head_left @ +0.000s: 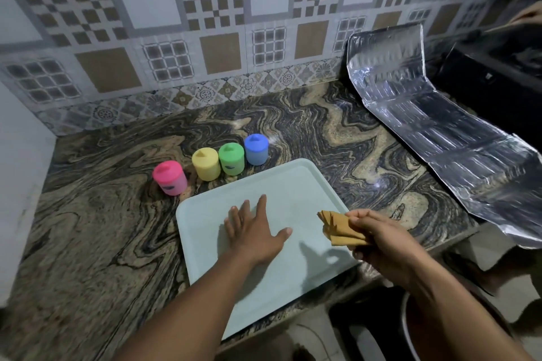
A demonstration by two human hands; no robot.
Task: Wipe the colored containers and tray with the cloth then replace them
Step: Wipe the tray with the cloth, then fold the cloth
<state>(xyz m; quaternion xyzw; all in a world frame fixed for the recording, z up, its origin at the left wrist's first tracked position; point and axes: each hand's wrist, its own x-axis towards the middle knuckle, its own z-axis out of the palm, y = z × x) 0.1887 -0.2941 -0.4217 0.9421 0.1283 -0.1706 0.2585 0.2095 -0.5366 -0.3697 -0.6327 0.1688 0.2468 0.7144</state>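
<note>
The pale green tray (293, 184) lies flat on the swirled stone desk (102, 214), turned at an angle, with its near edge close along the desk's front edge. The person's left hand (255, 231) rests palm down on the middle of it, fingers (261, 205) straight and spread, gripping nothing, only pressing to keep the tray from skating. The right hand (378, 240) hovers over the tray's right rim and pinches a folded tan cloth (337, 227), with the thumb and curled fingers closed round one end and the free folds fanning out toward the left hand.

The four lidded tubs stand off the tray in a loose row just behind its far left corner: the pink container (170, 177) a little apart at the left, then the yellow container (206, 163), green container (231, 159) and blue container (256, 149) nearly shoulder to shoulder. A crumpled foil sheet (440, 114) slopes from the tiled wall (205, 23) down across the right of the desk.

From where I stand the tray looks like thin, stiff plastic: light, and likely to slide on polished stone, so a flat hand bearing down seems the sensible hold while the cloth rubs. To lift it, the raised rim on two opposite sides would be the place. The tubs look light and smooth too, and are best taken round the body, not by the lid, in case a lid is loose. The cloth is soft and will bunch, so it wants a firm pinch.
</note>
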